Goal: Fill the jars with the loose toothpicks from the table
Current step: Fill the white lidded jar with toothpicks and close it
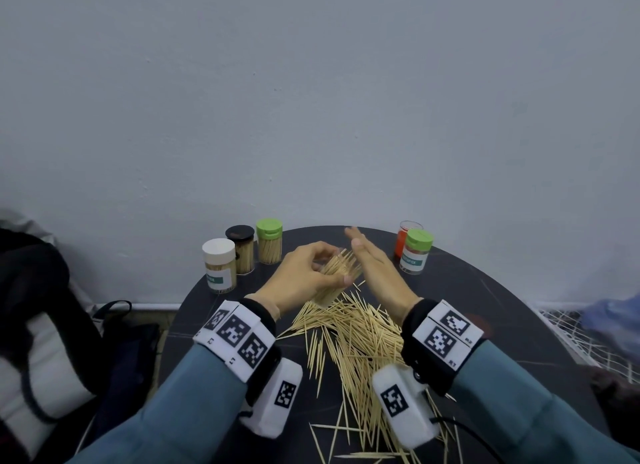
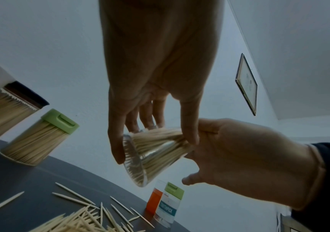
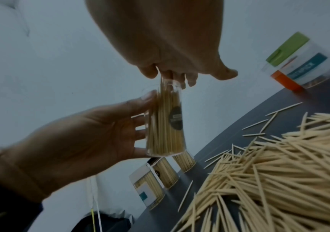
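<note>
Loose toothpicks lie heaped at the worktop's near middle, while above them the left hand grips a tilted clear jar of toothpicks and the right hand, fingers straight, presses its mouth.

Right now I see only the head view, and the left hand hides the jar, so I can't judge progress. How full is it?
Observer: Right wrist view: the jar is packed with toothpicks from base to mouth.
Operator: Which jar is it?
Observer: A clear one with a round black sticker.
Operator: Is it standing on the table?
Observer: No; left wrist view shows the left hand holding it tilted in the air.
</note>
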### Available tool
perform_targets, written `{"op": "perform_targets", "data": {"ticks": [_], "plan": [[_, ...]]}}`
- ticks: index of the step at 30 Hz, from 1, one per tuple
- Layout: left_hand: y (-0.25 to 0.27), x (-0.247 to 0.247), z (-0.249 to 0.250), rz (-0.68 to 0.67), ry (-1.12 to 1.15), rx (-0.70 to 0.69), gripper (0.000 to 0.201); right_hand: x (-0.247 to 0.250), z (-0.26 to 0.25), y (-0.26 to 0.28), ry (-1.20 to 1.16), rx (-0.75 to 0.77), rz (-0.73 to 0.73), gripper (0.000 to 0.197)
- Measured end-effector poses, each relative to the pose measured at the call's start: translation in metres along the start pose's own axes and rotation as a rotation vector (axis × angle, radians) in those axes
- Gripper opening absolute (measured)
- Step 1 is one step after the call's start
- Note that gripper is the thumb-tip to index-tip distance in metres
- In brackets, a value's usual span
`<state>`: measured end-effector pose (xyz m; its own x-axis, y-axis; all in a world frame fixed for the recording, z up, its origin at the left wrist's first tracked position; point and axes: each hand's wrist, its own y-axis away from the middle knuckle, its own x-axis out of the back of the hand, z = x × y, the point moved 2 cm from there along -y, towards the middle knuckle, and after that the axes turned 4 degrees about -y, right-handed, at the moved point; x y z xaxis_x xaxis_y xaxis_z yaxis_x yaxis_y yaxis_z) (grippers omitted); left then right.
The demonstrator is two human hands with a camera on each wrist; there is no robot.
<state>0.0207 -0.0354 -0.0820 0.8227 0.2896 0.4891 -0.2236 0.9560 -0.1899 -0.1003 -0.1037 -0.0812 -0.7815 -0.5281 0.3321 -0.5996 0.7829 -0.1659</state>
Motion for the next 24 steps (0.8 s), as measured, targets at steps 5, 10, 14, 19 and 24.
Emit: {"op": "perform_targets", "data": {"ticks": [5,10,14,19,24], "plan": [[-0.001,0.003,-0.002,0.019,-0.022,0.007,0.052,-0.001,-0.006,0.014,0.187,0.025,-0.17,0.052],[0.001,0.002,-0.001,0.017,-0.044,0.01,0.049,0.004,-0.015,0.023,0.287,0.007,-0.23,0.051],[0.003,0.003,0.004,0.022,-0.037,0.008,0.048,0.012,-0.018,0.029,0.274,-0.001,-0.289,0.051],[0.005,0.007,0.005,0.04,-0.035,0.034,0.051,0.027,-0.018,0.041,0.375,0.213,-0.138,0.044],[0.01,0.014,0.008,0.06,-0.037,0.053,0.049,0.03,-0.008,0.066,0.672,0.392,-0.353,0.04]]}}
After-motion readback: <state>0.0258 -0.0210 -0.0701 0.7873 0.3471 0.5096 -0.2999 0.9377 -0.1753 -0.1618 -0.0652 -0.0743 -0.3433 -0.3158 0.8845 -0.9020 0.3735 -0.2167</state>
